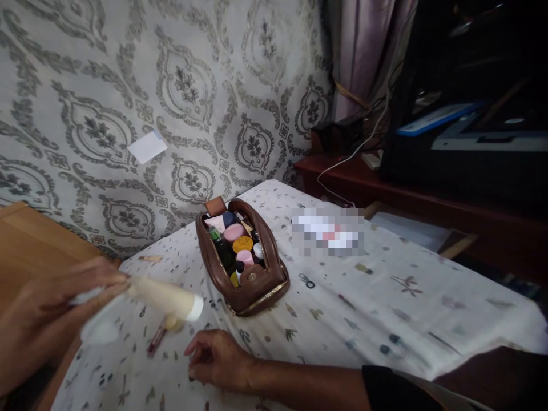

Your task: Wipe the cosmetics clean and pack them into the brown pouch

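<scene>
My left hand (55, 314), blurred by motion, pinches the end of a beige cosmetic tube (165, 298) with a white cap. A whitish, smeared item (100, 328) shows just under that hand; its kind cannot be made out. Low over the cloth, my right hand (222, 359) has loosely bent fingers, thumb and forefinger apart, with nothing visible between them. Beyond it stands an unzipped brown toiletry bag (209, 260), filled with several bottles and jars, among them a pink-lidded jar (234, 232) and an orange-yellow lid (242, 245). Near the beige tube lie a dark red slim tube (156, 340) and a small yellowish round item (173, 323).
A patterned white cloth (325, 308) covers the table. A small beige tube (149, 258) lies toward its far left edge. Right of the bag is a pixelated white item (327, 231). Wooden furniture (43, 240) borders the left; a dark red cabinet (342, 177) and cable border the right.
</scene>
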`<action>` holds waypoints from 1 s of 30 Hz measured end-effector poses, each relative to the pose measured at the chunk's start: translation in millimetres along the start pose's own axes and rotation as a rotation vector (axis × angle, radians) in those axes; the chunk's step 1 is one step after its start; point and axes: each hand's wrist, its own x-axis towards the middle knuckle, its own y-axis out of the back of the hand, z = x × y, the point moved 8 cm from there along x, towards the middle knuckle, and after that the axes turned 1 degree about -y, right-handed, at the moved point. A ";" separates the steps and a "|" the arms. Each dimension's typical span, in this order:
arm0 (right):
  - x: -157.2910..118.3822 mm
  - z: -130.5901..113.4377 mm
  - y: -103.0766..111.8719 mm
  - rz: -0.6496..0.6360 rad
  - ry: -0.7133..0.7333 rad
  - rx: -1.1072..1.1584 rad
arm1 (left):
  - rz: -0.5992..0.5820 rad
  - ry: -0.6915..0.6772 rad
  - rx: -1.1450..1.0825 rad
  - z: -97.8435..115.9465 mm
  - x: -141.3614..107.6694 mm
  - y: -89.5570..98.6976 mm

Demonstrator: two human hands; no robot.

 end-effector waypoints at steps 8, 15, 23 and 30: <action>3.5 8.8 -4.1 -0.045 -0.034 0.041 | 0.032 -0.361 0.222 75.7 80.3 -7.8; 9.0 17.7 -6.7 -0.054 -0.080 0.085 | -0.202 -0.462 0.187 92.8 128.1 -46.4; 6.2 12.9 -6.8 -0.040 -0.138 0.055 | -0.355 -0.346 0.110 72.7 135.5 -86.4; 5.3 11.2 -6.5 -0.042 -0.127 0.072 | -0.347 -0.307 0.234 61.6 138.0 -87.8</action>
